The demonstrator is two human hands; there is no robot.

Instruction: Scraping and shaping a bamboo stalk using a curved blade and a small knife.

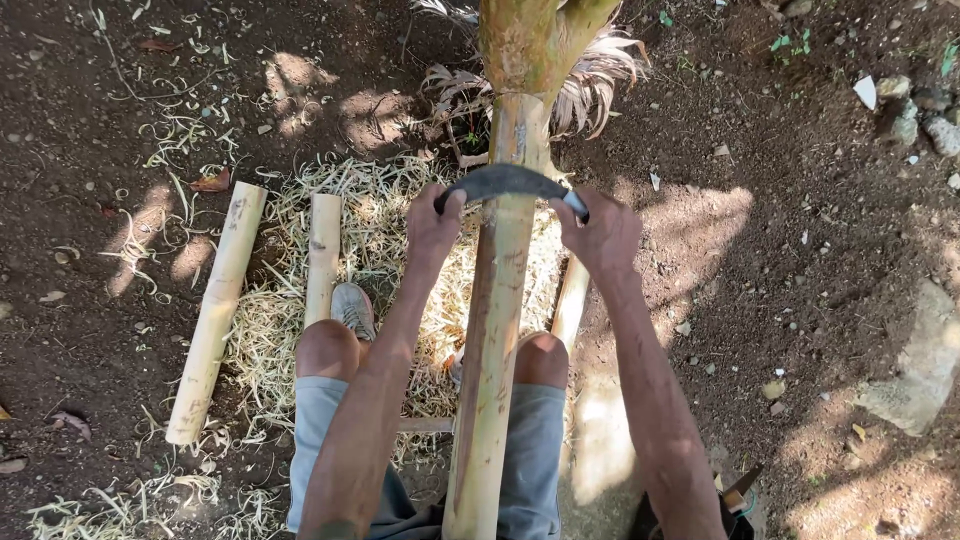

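A long bamboo pole [495, 330] runs between my knees up to a tree trunk [525, 40], leaning on it. A curved dark blade [505, 182] lies across the pole. My left hand [432, 225] grips the blade's left end and my right hand [600, 235] grips its right end. The pole's upper part shows pale scraped surface with brown streaks.
A peeled bamboo piece [215, 310] lies at the left, a shorter one [322, 255] beside it, another [572, 300] under my right arm. Pale shavings [380, 210] cover the soil around my shoe [352, 308]. Stones [915, 365] lie at the right.
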